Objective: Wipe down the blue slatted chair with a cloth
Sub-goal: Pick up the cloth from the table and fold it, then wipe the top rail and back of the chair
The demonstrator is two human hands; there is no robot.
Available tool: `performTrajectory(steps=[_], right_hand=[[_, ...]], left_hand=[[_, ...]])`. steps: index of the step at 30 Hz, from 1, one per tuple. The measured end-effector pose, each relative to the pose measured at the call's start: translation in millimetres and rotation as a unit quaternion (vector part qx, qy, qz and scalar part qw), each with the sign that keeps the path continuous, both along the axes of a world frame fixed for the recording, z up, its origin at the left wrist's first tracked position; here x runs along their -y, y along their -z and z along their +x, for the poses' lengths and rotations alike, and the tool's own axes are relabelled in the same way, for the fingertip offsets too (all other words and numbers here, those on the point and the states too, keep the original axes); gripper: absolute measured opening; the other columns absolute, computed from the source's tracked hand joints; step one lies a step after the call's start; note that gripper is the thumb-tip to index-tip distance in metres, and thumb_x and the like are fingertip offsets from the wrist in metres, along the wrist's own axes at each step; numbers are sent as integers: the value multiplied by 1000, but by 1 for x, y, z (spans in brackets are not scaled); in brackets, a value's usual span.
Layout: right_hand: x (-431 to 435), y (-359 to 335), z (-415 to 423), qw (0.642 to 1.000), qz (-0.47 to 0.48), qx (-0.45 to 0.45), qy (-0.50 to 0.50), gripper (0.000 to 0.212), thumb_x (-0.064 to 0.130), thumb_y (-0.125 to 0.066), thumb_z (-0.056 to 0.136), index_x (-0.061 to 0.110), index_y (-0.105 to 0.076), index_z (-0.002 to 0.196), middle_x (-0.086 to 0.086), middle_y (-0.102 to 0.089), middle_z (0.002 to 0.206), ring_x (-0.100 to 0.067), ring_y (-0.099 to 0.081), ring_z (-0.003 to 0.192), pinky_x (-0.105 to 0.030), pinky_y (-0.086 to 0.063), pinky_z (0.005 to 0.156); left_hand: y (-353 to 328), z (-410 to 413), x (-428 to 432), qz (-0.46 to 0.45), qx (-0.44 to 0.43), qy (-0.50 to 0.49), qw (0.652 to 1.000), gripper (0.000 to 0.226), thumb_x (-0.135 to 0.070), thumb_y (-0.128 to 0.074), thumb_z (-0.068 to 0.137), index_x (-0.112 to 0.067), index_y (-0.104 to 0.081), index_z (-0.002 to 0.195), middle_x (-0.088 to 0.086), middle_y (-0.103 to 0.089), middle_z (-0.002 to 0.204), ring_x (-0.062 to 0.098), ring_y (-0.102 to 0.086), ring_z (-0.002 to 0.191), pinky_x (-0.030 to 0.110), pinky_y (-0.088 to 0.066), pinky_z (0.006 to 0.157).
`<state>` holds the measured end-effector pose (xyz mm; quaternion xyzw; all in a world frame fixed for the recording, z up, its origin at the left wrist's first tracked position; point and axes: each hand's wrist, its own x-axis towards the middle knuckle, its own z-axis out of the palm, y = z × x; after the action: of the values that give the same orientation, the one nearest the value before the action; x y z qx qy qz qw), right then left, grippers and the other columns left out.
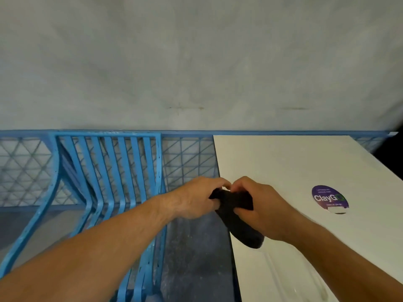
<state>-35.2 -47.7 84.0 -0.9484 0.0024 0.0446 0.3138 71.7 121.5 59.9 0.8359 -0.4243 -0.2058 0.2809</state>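
Bunched up between both hands, a dark cloth [236, 211] is held over the edge of a white table [305, 171]. The left hand [196, 198] and right hand [255, 207] are closed around it, fingers curled. The blue slatted chair [109, 171] stands just to the left, not yet touched. The cloth's loose end, maybe hanging free, could catch between slats if left unfolded.

White table [294, 171] fills my lower right of frame; purple round "ClayGo" sticker [329, 198] on it, small print unreadable. Blue lattice railing [187, 158] mid-frame; pale wall [196, 62] above.
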Motion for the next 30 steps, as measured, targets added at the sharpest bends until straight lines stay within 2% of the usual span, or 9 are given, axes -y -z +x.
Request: performTrajectory(steps=[2,4,8,13,16,20,23,26,30], right_hand=[[-24,-3,8,1000,5,7,2,24,18,-62,92,34,-48,102,10,-61,94,-10,-61,85,-20,-53,72],[-51,-2,17,1000,8,7,16,24,15,-61,89,31,-49,101,9,-59,88,-8,-59,78,-17,-48,63],[-110,8,37,999,11,-15,43,26,16,-61,86,24,-51,109,5,-61,91,-12,-60,79,-24,-51,70],[-173,35,56,996,16,-59,63,34,17,-65,82,20,-55,115,-2,-64,101,-17,-61,88,-22,-45,68],[-200,64,57,993,9,-83,88,28,22,-68,78,27,-56,103,5,-62,93,-16,-60,87,-24,-47,70],[-234,111,50,983,27,-125,132,13,18,-66,79,19,-53,81,5,-53,72,-17,-55,73,-22,-38,54],[-259,151,43,966,81,-182,164,10,17,-64,84,17,-54,84,6,-54,72,-13,-54,66,-17,-41,51],[-279,192,36,943,163,-217,192,15,24,-65,89,13,-59,98,2,-63,82,-12,-62,74,-22,-52,63],[-297,238,28,896,303,-250,206,17,19,-61,94,11,-54,107,-8,-64,88,-10,-58,72,-19,-50,57]], left_hand=[[-5,5,-25,2,30,0,1000,22,-14,-55,90,-29,-59,105,-11,-59,94,5,-55,88,24,-45,73],[-8,10,-52,9,65,-6,998,17,-14,-55,90,-31,-53,91,-12,-52,88,6,-51,85,21,-38,70],[-6,26,-110,21,70,-26,997,12,-13,-54,87,-24,-52,90,-8,-52,85,8,-50,79,23,-38,65],[17,46,-176,6,19,-62,998,15,-10,-59,86,-24,-56,92,-6,-59,82,11,-57,76,29,-47,62],[40,51,-202,-5,-18,-90,996,21,-7,-63,81,-26,-60,89,-8,-61,80,6,-58,76,25,-45,62],[79,45,-221,9,-45,-96,994,27,0,-59,73,-24,-60,84,-6,-60,81,9,-57,78,33,-50,68],[115,40,-233,51,-62,-88,993,28,1,-56,74,-25,-58,83,-6,-58,85,11,-56,80,32,-49,69],[149,36,-242,82,-77,-92,989,27,0,-56,80,-26,-58,87,-8,-55,88,7,-54,81,23,-46,68],[197,39,-253,119,-113,-102,981,27,-1,-56,84,-26,-60,93,-8,-56,91,6,-55,82,24,-49,69]])
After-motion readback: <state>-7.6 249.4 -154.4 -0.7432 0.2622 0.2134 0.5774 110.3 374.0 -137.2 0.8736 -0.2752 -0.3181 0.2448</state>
